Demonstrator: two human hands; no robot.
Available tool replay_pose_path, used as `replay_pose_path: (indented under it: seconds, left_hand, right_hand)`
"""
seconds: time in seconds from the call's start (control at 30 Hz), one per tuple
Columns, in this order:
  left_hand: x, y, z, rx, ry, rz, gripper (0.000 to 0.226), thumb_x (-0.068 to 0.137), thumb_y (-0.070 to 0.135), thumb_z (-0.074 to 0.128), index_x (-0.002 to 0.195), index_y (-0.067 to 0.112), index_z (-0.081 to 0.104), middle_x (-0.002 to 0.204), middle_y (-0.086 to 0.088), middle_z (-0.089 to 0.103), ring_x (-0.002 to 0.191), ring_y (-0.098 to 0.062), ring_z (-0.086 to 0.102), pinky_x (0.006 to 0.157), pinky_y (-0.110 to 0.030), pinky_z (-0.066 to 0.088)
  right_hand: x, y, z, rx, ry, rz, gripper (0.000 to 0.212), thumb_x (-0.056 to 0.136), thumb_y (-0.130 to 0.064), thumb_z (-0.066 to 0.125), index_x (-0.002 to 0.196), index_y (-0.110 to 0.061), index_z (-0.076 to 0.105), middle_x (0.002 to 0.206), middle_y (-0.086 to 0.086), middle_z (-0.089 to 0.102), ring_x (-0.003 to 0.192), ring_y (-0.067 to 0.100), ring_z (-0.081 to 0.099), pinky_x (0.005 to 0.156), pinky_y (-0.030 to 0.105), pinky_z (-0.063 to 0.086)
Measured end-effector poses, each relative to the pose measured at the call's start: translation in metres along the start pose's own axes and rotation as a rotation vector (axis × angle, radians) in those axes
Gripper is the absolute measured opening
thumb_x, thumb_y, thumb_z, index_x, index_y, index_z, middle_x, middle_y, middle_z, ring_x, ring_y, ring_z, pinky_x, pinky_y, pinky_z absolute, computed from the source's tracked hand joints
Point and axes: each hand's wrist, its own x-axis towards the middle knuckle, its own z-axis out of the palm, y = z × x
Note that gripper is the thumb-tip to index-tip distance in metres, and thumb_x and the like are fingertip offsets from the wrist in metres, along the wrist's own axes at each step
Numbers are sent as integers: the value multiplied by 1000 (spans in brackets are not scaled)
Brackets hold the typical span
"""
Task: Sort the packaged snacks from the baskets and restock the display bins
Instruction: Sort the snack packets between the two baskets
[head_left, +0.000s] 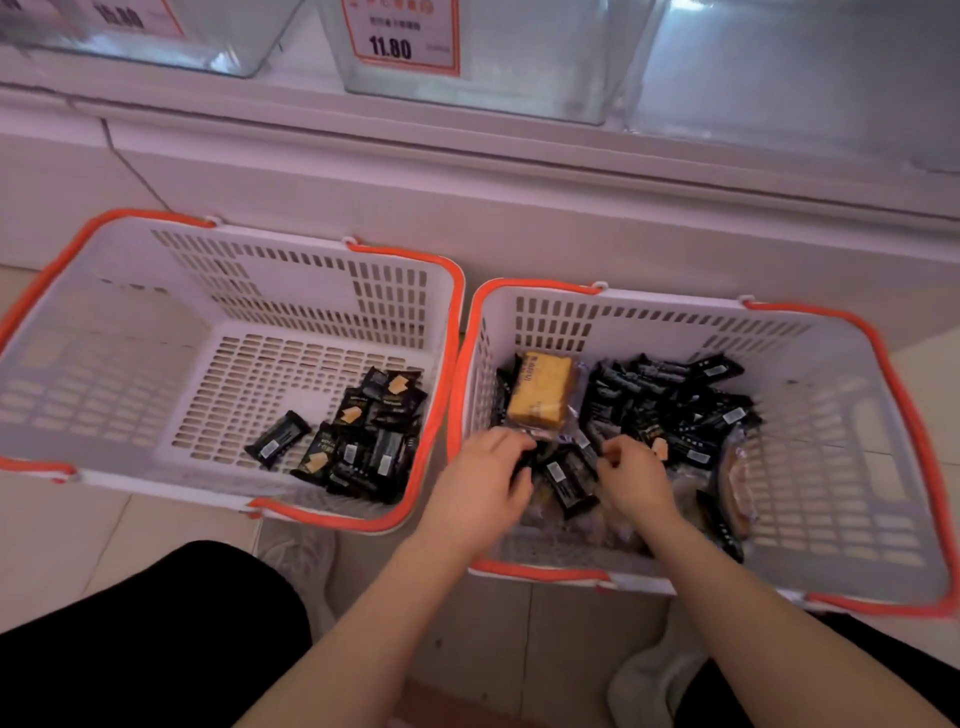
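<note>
Two white slatted shopping baskets with orange rims are seen side by side on the tiled floor, below a display shelf. The left basket (124, 332) holds a small heap of black snack packets (363, 436) gathered in its near right corner. The right basket (841, 415) holds a larger pile of black packets (675, 400), a clear-wrapped yellow cake slice (540, 395) at its left side, and other clear-wrapped pastries, partly hidden, along its near wall.

Both hands are lowered into the right basket. The left hand (483, 483) is curled over black packets at the pile's near left edge; what it grips cannot be told. The right hand (636, 475) is curled, its fingertips pinched at a packet.

Clear display bins (519, 83) stand on the shelf above, one bearing a price tag (402, 36) marked 11.80.
</note>
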Motion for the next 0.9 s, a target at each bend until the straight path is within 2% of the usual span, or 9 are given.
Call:
replay_pose_path:
  seconds: [0.07,0.17,0.3,0.5,0.6,0.67,0.77,0.83,0.9]
  left_hand:
    - [11,8,19,77,-190,51,34,91,18,47,124,13,53,122,-5,54,115,-21,48,95,-34,41]
    - [30,10,46,243,-515,101,33,91,16,44,122,12,53,121,-10,52,111,-27,50,87,-40,46]
    - [55,0,78,454,-734,144,35,94,12,41,127,9,48,126,-12,48,112,-31,48,88,-45,47]
    - [76,-17,114,704,-805,366,49,94,7,39,142,5,29,146,-16,28,128,-32,34,99,-41,37]
    - [78,-25,126,750,-788,432,47,98,10,30,144,3,22,150,-18,21,134,-32,27,106,-39,29]
    - [80,-29,133,773,-750,463,45,98,10,28,142,2,24,143,-18,30,128,-33,32,100,-40,32]
    - [85,-29,138,821,-740,474,39,96,9,32,134,2,35,133,-17,37,119,-33,36,92,-40,33]
    - [90,-28,139,812,-746,477,37,94,11,36,131,3,38,132,-17,38,120,-32,35,95,-39,31]
    - [95,-24,134,702,-739,434,43,92,25,45,129,5,39,131,-14,40,121,-30,36,97,-36,30]
  right_hand:
    - [11,15,-2,-24,-5,26,25,92,-11,48,113,-4,58,117,18,60,116,30,50,90,33,40]
    - [25,22,1,-67,-22,-32,29,95,-14,47,119,-3,56,122,18,56,116,31,50,93,33,38]
    - [41,25,11,-121,-107,-67,32,95,-20,46,124,-6,51,127,17,53,120,32,46,95,35,40]
    - [57,30,24,-175,-198,89,57,87,-38,60,132,-10,38,134,17,44,125,34,40,99,40,39]
    - [61,34,30,-190,-163,65,50,88,-38,59,125,-8,44,128,17,48,121,34,41,94,39,40]
    - [63,38,30,-161,-138,18,42,87,-33,61,118,-8,47,121,14,53,117,31,45,90,38,42]
    - [67,40,26,-56,-156,-25,30,87,-22,61,111,-9,49,107,12,61,103,29,55,81,37,46]
    - [72,39,21,65,-191,-42,29,87,-16,60,113,-8,50,99,11,65,97,29,60,79,35,46]
    - [80,38,12,164,-180,-68,26,86,-13,59,112,-7,58,96,10,68,95,26,62,78,27,42]
